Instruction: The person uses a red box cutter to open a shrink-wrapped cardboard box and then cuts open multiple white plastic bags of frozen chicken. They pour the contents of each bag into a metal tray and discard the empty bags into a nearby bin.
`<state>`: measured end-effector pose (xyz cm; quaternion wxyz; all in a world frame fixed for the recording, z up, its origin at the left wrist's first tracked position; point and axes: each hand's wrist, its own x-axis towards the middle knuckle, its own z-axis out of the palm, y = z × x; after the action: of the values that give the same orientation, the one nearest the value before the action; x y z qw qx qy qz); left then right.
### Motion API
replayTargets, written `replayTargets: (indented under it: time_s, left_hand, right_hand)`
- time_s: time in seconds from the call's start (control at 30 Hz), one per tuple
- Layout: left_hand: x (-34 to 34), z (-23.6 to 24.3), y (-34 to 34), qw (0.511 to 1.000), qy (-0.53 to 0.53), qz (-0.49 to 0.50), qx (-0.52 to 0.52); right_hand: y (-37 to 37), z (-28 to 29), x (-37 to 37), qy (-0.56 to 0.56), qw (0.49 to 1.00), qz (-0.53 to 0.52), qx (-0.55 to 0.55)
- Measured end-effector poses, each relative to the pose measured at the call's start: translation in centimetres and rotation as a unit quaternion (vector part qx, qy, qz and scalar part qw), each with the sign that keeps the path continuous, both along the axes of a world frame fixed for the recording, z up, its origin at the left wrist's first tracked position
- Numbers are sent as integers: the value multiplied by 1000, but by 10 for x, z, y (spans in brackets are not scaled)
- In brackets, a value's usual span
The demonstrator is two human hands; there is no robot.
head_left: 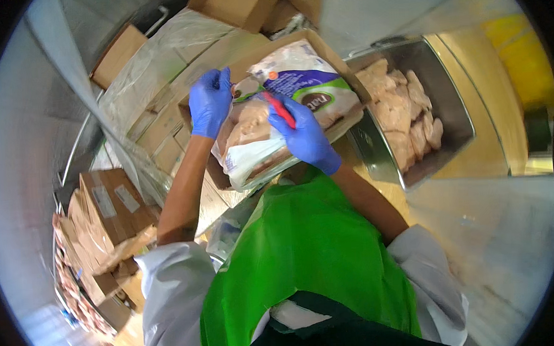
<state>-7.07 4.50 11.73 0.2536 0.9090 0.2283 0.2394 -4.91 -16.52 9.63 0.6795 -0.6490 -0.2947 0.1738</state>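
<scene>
A printed plastic bag (pixel 297 87) of pale raw meat, white, purple and green, lies in an open cardboard box (pixel 352 81). Its near side gapes, and the meat (pixel 253 127) shows through. My left hand (pixel 211 104), in a blue glove, is closed at the bag's left edge, where clear film runs from it; the fingertips are partly hidden. Over the middle of the bag, my blue-gloved right hand (pixel 306 137) grips a slim red cutter (pixel 279 109) pointing up and left. The cutter's blade does not show. Another printed bag appears to lie behind the opened one.
Right of the box stands a deep metal tub (pixel 445 101) with pieces of raw meat (pixel 399 110). Plastic-wrapped cartons (pixel 165 66) are stacked behind and left. Brown boxes (pixel 119 206) fill a cart at lower left. Another open carton (pixel 237 3) sits at the top.
</scene>
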Motion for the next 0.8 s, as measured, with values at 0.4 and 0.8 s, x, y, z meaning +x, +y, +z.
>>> replayTargets:
  time_s: [0.4,0.8]
  left_hand:
    - [19,107,-117,871,-288,-116,-380]
    - [366,13,-282,812,-69,-327,-478]
  right_hand:
    - [-117,145,34,-77,974,-211,39]
    - [-425,50,269,-156,715,-627,-267]
